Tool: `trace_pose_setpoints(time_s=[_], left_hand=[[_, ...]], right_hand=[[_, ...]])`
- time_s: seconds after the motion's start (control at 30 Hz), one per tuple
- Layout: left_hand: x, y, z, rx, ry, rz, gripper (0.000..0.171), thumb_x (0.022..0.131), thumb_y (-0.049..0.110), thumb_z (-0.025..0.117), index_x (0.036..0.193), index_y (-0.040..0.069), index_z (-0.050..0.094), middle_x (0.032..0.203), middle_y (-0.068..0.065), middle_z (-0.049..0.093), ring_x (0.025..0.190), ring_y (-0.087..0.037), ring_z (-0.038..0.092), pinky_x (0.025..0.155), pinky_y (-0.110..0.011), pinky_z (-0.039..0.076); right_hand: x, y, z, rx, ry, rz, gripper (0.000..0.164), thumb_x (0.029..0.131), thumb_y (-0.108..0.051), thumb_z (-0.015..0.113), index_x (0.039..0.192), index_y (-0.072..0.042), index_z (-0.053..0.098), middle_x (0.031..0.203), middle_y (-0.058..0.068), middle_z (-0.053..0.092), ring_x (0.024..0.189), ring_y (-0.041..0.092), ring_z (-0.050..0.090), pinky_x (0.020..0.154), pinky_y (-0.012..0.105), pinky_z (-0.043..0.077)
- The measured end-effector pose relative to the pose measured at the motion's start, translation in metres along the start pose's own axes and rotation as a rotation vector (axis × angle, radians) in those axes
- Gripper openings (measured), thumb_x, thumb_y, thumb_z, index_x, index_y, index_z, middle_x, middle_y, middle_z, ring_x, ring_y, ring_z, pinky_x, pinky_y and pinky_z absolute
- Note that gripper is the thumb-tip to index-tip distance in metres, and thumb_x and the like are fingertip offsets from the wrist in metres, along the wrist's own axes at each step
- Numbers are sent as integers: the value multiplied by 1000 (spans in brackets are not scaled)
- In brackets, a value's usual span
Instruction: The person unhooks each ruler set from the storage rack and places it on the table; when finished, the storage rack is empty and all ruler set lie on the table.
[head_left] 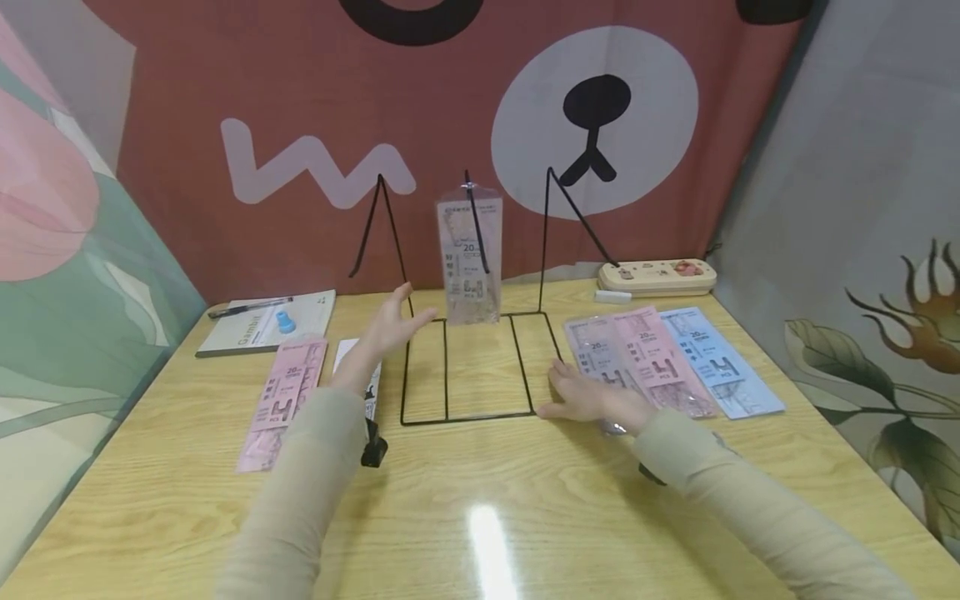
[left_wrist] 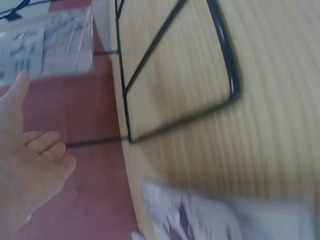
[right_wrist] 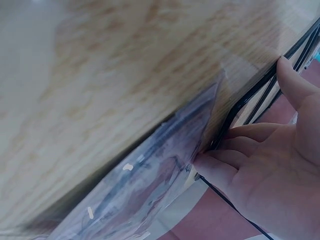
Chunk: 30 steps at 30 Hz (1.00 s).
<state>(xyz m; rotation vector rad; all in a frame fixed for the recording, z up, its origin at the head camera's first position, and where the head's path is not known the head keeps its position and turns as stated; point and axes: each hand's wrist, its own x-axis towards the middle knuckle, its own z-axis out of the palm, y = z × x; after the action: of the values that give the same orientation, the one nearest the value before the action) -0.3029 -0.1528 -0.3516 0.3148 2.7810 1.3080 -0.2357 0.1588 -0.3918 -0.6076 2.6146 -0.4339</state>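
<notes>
A black wire display rack (head_left: 487, 415) stands on the wooden table, with three upright hooks at its back. A flat clear packet with a pale pink printed card (head_left: 472, 250) hangs from the middle hook. My left hand (head_left: 384, 337) is by the rack's left side, its fingers loosely extended; the left wrist view shows the hand (left_wrist: 35, 165) with a bare palm. At the rack's front right corner is my right hand (head_left: 592, 396). In the right wrist view that hand's thumb and fingers (right_wrist: 240, 145) touch the wire, beside a purple packet (head_left: 600, 346).
Pink (head_left: 663, 358) and blue (head_left: 720, 358) packets lie at the right, more pink packets (head_left: 288, 375) at the left. A notebook (head_left: 247, 333) holds a pen and a small blue object (head_left: 285, 322). A decorated cream case (head_left: 663, 279) and a white stick-like item (head_left: 612, 297) lie at the back right.
</notes>
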Motion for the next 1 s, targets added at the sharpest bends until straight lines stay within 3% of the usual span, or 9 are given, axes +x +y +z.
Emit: trace_pose_setpoints(time_s=[0.13,0.33,0.43,0.53,0.67,0.8,1.0], left_hand=[[8,10,20,-68,-1,1,83,93,43,55,152,7,9,158,-14,17,145,-30,17,118,-48,19],[18,21,39,-216,42,12,72,92,40,58,146,8,23,154,-15,25,144,-29,22,117,-48,21],[21,25,45,-257,52,31,67,93,34,59,143,6,24,149,-17,35,141,-30,30,116,-48,25],[24,26,49,-286,61,26,63,93,28,59,141,6,26,140,-17,48,131,-30,44,110,-48,36],[24,25,52,-277,72,4,52,92,26,60,135,4,41,128,-14,59,114,-27,57,97,-41,49],[19,23,53,-236,76,4,35,91,24,62,120,4,61,118,-14,66,105,-27,64,90,-38,54],[3,19,49,-208,52,44,30,90,23,64,113,5,67,110,-14,70,99,-24,68,76,-30,56]], right_hand=[[1,1,0,-2,5,-6,81,96,-40,50,142,17,17,151,36,4,141,47,8,118,54,9],[1,1,0,-6,9,-1,81,96,-39,51,142,18,17,150,36,5,141,48,8,117,55,10],[1,1,0,-5,11,-4,80,96,-39,51,141,18,18,150,36,6,141,48,8,117,55,10],[1,1,0,-10,16,-8,80,96,-39,51,141,19,18,150,37,6,141,48,9,117,55,10],[1,0,1,-14,19,-14,80,96,-39,50,141,18,18,150,37,6,141,48,9,117,55,11],[1,0,1,-13,18,-17,81,96,-39,51,141,19,18,150,37,6,141,49,9,117,55,11],[0,0,1,-16,15,-5,81,95,-40,51,142,17,16,151,35,5,142,47,8,118,54,9]])
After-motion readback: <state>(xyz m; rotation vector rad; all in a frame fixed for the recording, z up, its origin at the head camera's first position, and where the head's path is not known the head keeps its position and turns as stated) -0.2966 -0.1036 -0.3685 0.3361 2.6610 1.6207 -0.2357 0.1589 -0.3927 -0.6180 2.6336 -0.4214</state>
